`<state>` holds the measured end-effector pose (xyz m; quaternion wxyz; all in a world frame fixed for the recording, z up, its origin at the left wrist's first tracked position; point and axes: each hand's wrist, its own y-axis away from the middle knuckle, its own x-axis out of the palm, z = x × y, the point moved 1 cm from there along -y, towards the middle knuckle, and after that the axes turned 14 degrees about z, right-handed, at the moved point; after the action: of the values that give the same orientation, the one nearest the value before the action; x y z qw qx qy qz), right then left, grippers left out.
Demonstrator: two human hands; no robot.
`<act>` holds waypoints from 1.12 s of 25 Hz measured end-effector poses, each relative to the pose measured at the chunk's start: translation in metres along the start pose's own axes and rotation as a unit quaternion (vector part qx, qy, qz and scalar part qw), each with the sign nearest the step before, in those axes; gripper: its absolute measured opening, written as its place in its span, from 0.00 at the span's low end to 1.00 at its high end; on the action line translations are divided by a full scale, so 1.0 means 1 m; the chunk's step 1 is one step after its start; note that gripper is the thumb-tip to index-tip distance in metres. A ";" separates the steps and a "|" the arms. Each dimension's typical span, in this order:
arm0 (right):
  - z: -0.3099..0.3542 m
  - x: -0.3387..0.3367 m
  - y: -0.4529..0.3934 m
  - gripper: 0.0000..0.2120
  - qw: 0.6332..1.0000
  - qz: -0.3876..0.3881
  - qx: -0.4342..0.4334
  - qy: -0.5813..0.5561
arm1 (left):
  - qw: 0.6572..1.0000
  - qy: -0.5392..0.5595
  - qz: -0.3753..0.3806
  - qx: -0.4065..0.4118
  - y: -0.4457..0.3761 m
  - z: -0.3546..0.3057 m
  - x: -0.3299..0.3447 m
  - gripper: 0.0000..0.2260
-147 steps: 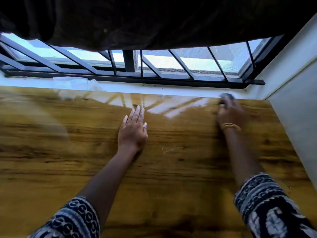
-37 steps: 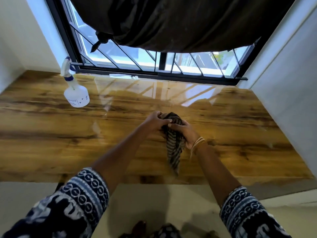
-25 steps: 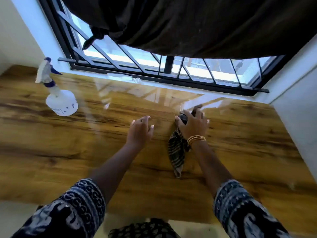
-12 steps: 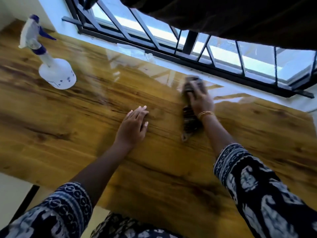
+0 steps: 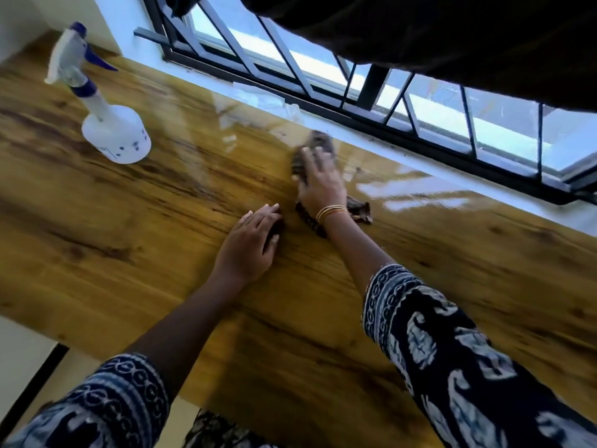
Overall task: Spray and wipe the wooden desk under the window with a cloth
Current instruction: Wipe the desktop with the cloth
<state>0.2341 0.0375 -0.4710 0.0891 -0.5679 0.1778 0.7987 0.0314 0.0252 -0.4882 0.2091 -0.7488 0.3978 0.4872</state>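
While my right hand (image 5: 319,184) lies flat with its fingers straight and spread, it presses the dark striped cloth (image 5: 315,147) down onto the wooden desk (image 5: 135,221), close to the far edge under the window (image 5: 445,111) — the cloth's bunched front pokes out past my fingertips, and its loose ends trail out beside my wrist on both sides, under the gold bangles (image 5: 330,212). My left hand (image 5: 250,245) rests palm-down on the wood just beside the cloth, fingers relaxed and only slightly bent, gripping nothing. Both my forearms reach out from dark sleeves patterned in white. The desk top is glossy here, with pale reflections of the window bars lying across it to the right of the cloth. Well off to the left the white spray bottle (image 5: 113,130) stands upright on the desk, its blue-trimmed trigger head leaning toward the wall — apart from both my hands. Behind the desk runs a white sill with a crumpled bit of clear plastic (image 5: 258,100) on it, then the black window grille, and a dark curtain (image 5: 452,37) hangs over the upper part of the glass
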 end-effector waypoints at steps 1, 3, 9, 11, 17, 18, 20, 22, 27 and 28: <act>0.012 0.005 0.002 0.29 0.994 0.047 -0.093 0.026 | 1.000 -0.001 0.003 -0.003 0.000 -0.001 0.000 0.20; 0.005 0.004 0.002 0.29 0.979 0.081 -0.177 0.063 | 1.000 0.007 -0.001 -0.001 0.000 -0.001 -0.001 0.20; -0.141 -0.021 0.062 0.28 0.966 -0.118 0.211 -0.089 | 0.999 0.031 -0.010 0.008 -0.002 0.001 0.001 0.18; -0.175 -0.022 0.102 0.28 0.929 -0.158 0.318 -0.104 | 0.999 0.031 -0.008 0.008 -0.003 0.002 0.002 0.18; -0.118 -0.008 0.096 0.30 0.929 -0.152 0.329 -0.079 | 0.999 0.031 0.005 0.012 0.008 0.000 0.005 0.19; -0.091 -0.003 0.086 0.29 0.948 -0.134 0.283 -0.063 | 0.999 0.036 0.008 0.016 0.015 0.002 0.004 0.19; -0.031 0.012 0.067 0.28 0.986 -0.079 0.143 -0.038 | 0.999 0.044 0.014 0.019 0.040 0.017 0.000 0.19; 0.030 0.029 0.057 0.28 1.000 -0.015 -0.011 -0.011 | 0.998 0.050 0.017 0.014 0.073 0.039 -0.006 0.20; 0.148 0.072 0.082 0.27 0.970 0.061 -0.227 0.059 | 0.995 0.045 -0.034 -0.082 0.190 0.115 -0.028 0.19; 0.168 0.080 0.094 0.27 0.964 0.066 -0.249 0.062 | 0.993 0.035 -0.054 -0.100 0.213 0.127 -0.032 0.19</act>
<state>0.0278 0.0112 -0.4802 -0.1189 -0.6076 0.0153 0.7852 -0.2172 -0.0008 -0.4991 0.1451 -0.8030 0.3133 0.4858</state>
